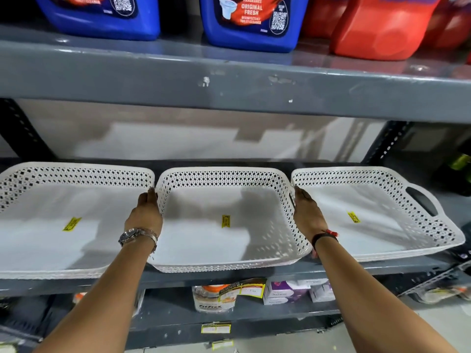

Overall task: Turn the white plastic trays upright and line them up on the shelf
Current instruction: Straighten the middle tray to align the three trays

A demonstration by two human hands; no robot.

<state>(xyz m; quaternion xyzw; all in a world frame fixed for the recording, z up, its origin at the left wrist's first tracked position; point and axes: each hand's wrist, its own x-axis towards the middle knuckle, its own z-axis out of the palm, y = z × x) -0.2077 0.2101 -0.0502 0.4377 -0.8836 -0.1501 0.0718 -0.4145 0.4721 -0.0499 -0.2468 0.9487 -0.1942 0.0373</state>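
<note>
Three white plastic trays with perforated walls lie upright side by side on the grey shelf (pixel 254 275). Each has a yellow sticker on its floor. The left tray (pixel 76 171) and the right tray (pixel 369 174) flank the middle tray (pixel 221 174), which sticks out a little past the shelf's front edge. My left hand (pixel 145 212) grips the middle tray's left side. On its right side my right hand (pixel 307 215) holds the wall by the handle. The fingertips of both hands are hidden behind the tray walls.
The shelf above (pixel 229 82) carries blue toilet cleaner jugs (pixel 252 21) and red jugs (pixel 377 26). Below, a lower shelf holds a packet (pixel 211 299) and small purple-and-white boxes (pixel 288 291). A perforated dark upright (pixel 387 141) stands at the right.
</note>
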